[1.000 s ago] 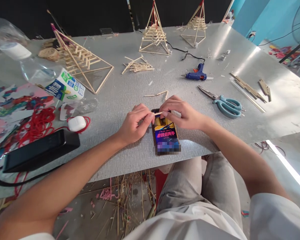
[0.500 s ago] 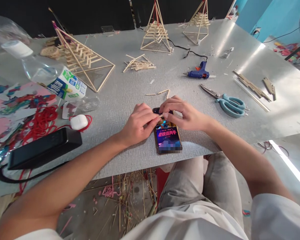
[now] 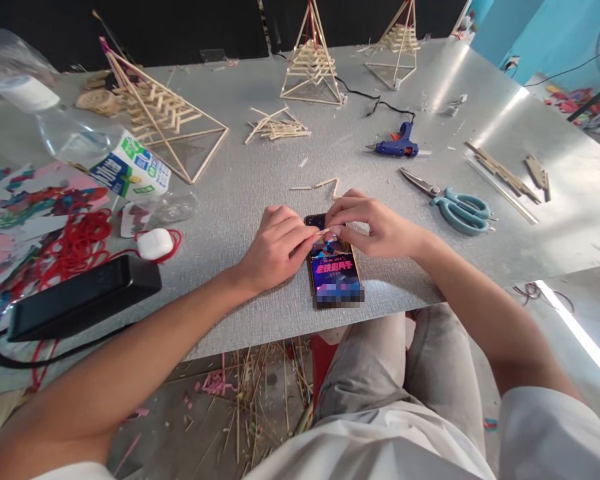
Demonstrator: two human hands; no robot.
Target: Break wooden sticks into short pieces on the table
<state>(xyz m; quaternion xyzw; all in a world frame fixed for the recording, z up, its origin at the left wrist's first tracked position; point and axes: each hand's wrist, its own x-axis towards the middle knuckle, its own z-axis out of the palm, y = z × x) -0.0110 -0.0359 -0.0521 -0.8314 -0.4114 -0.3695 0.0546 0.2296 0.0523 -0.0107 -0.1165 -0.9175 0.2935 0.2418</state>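
Observation:
Above a lit phone (image 3: 336,275) lying on the table, my left hand (image 3: 281,248) and my right hand (image 3: 370,225) meet fingertip to fingertip. Both are closed in a pinch on a short thin wooden stick (image 3: 323,232), whose ends are mostly covered by the fingers. Just beyond the hands lie a few joined stick pieces (image 3: 329,182) in a bent line. Farther back is a loose pile of short sticks (image 3: 280,127).
Stick pyramids stand at the back, one (image 3: 311,70) in the middle. To the right lie a blue glue gun (image 3: 400,143), scissors (image 3: 463,210) and wood strips (image 3: 503,172). At left are a plastic bottle (image 3: 87,143), red cord (image 3: 83,247), a white earbud case (image 3: 155,245) and a black device (image 3: 85,297).
The fingertips have shifted very slightly, and a little more of the stick shows between them. The phone's screen picture differs a bit. Everything else stays in place.

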